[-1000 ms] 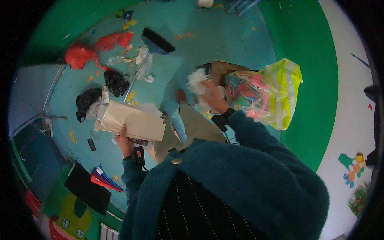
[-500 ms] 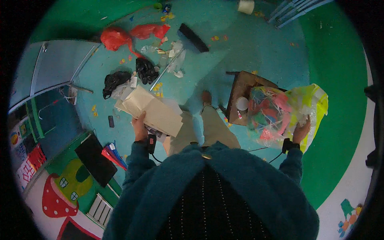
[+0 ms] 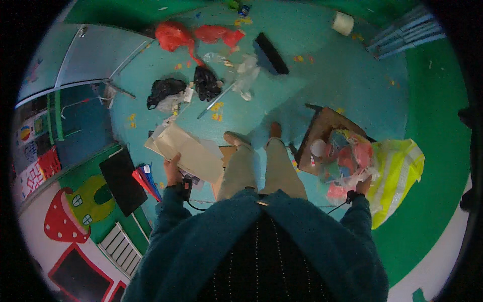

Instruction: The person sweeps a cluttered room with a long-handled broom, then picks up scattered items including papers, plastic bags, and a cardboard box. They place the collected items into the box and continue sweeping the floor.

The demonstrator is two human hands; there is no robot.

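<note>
My left hand (image 3: 172, 171) is closed on the near-left edge of a stack of beige cardboard sheets (image 3: 193, 153), which lies tilted beside my left leg. Darker, partly covered things show beneath the stack. My right hand (image 3: 363, 186) is closed on the near side of a clear plastic bag (image 3: 347, 158), its fingers partly hidden by the film. Pink, red and blue things show through that bag. It rests against a small brown stool (image 3: 327, 126) that carries a round white object (image 3: 318, 148). A yellow reflective vest (image 3: 397, 176) spreads out just right of my right hand.
A broom head (image 3: 270, 54) lies ahead, with a pale stick (image 3: 216, 100) nearby. Red plastic bags (image 3: 173, 36), black bags (image 3: 206, 83) and yellow scraps litter the floor. A black panel (image 3: 123, 181) leans at the left wall. A blue metal rack (image 3: 407, 32) stands far right.
My right hand has moved left and nearer to me, drawing in the clear bag and leaving more of the vest uncovered. My left hand keeps its hold. The whole view has shifted slightly.
</note>
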